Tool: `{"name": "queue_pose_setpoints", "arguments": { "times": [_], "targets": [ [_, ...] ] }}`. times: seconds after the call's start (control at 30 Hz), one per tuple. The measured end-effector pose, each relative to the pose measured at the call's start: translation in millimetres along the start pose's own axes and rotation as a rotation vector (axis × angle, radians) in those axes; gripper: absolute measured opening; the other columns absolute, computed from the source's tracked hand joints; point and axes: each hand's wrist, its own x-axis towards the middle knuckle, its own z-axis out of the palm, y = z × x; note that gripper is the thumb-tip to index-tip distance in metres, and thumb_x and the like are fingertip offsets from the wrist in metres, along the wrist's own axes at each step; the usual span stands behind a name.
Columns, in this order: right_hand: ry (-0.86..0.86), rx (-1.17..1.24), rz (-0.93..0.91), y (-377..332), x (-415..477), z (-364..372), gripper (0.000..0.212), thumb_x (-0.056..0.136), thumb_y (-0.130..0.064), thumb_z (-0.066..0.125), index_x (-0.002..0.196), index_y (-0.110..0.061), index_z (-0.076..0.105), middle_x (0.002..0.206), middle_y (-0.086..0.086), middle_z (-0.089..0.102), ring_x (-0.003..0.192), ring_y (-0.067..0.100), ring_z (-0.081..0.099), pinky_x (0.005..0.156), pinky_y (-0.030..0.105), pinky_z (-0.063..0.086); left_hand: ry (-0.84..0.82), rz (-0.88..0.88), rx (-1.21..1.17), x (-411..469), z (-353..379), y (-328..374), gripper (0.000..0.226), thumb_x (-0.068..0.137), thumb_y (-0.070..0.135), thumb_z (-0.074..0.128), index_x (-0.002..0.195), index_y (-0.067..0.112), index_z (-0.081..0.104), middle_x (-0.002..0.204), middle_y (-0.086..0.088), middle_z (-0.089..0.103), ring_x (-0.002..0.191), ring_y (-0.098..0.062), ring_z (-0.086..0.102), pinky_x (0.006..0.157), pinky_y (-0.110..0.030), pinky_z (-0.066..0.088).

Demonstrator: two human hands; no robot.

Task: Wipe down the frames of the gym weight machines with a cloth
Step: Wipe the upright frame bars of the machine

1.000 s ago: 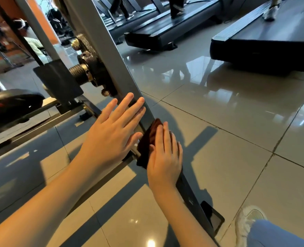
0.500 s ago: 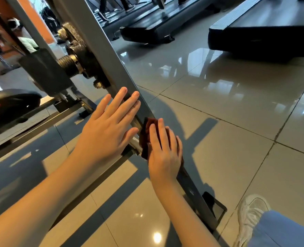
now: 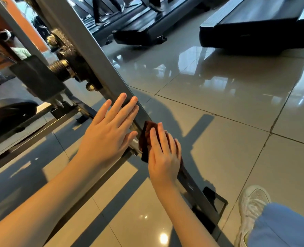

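A grey steel frame beam (image 3: 87,50) of the weight machine slants from the upper left down to a foot plate (image 3: 217,202) on the floor. My left hand (image 3: 110,134) lies flat against the beam, fingers straight and spread. Just below it, my right hand (image 3: 163,155) presses a dark maroon cloth (image 3: 146,134) onto the beam with straight fingers. Most of the cloth is hidden under that hand.
A threaded weight peg and bolts (image 3: 64,68) stick out of the beam at upper left, above a black weight plate (image 3: 8,113). Lower frame rails (image 3: 32,139) run along the glossy tiled floor. Treadmills (image 3: 254,24) stand behind. My white shoe (image 3: 252,204) is at the lower right.
The right hand and cloth have slid a little down the beam, away from the left fingertips. The left hand stays flat on the beam. The view has tilted slightly.
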Motion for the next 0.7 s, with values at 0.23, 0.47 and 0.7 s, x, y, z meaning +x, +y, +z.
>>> {"name": "queue_pose_setpoints", "arguments": {
  "times": [0.23,0.47,0.7],
  "targets": [
    [-0.038,0.042,0.184,56,-82,-2,0.043,0.106,-0.036,0.024,0.144,-0.02,0.033,0.148,-0.001,0.036,0.128,0.027,0.049,0.109,0.046,0.033,0.02,0.032,-0.011,0,6,-1,0.062,0.1,0.045,0.022,0.147,0.006,0.034,0.156,-0.01,0.027,0.147,-0.026,0.012,0.12,-0.04,0.001],
    [0.012,0.132,0.162,-2,-2,-2,0.042,0.103,-0.033,0.033,0.141,-0.02,0.043,0.144,0.003,0.049,0.13,0.019,0.046,0.112,0.038,0.028,0.07,0.031,-0.014,2,11,2,0.063,0.099,0.045,0.025,0.148,0.005,0.028,0.157,-0.011,0.021,0.148,-0.026,0.01,0.121,-0.04,0.0],
    [-0.001,0.124,0.567,63,-92,-5,0.043,0.1,-0.035,0.023,0.138,-0.025,0.042,0.141,-0.007,0.045,0.134,0.023,0.044,0.114,0.043,0.028,0.077,0.096,-0.032,0,15,6,0.06,0.102,0.043,0.02,0.146,0.006,0.037,0.155,-0.012,0.029,0.146,-0.027,0.016,0.12,-0.042,0.005]
  ]
}}
